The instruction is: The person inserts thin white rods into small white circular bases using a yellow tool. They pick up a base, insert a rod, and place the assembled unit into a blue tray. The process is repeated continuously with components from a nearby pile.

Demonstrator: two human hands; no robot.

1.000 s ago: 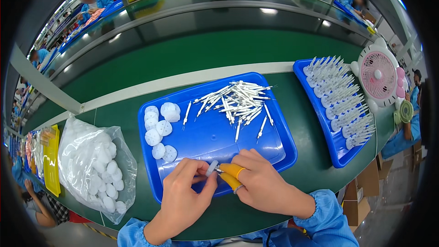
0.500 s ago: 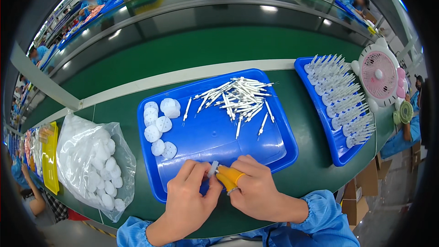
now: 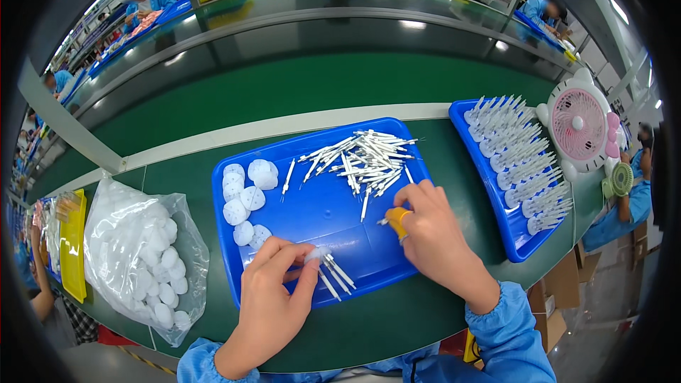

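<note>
Pinched between the thumb and fingers of my left hand [image 3: 273, 294] is a white translucent disc [image 3: 319, 253]. Several thin white sticks [image 3: 336, 274] stick out from it toward the lower right. My right hand [image 3: 441, 245] is closed round yellow-handled pliers [image 3: 399, 221], their metal tip pointing left over the blue tray [image 3: 323, 214]. Just beyond the pliers lies a loose pile of white sticks with fine wire ends [image 3: 372, 159]. Along the tray's left side rest several speckled white discs [image 3: 236, 211], and one stick [image 3: 288, 176] lies apart beside them.
A clear bag of white discs [image 3: 152, 255] lies left, beside a yellow tray [image 3: 73, 245]. At right, a second blue tray [image 3: 523, 247] holds rows of discs with upright sticks, next to a pink-and-white fan [image 3: 578, 123]. Across the green bench, people in blue sleeves work.
My hands have parted. The right has carried the pliers away rightward, toward the stick pile; the left has tilted the disc, so its sticks now show. A person's hands appear at the top.
</note>
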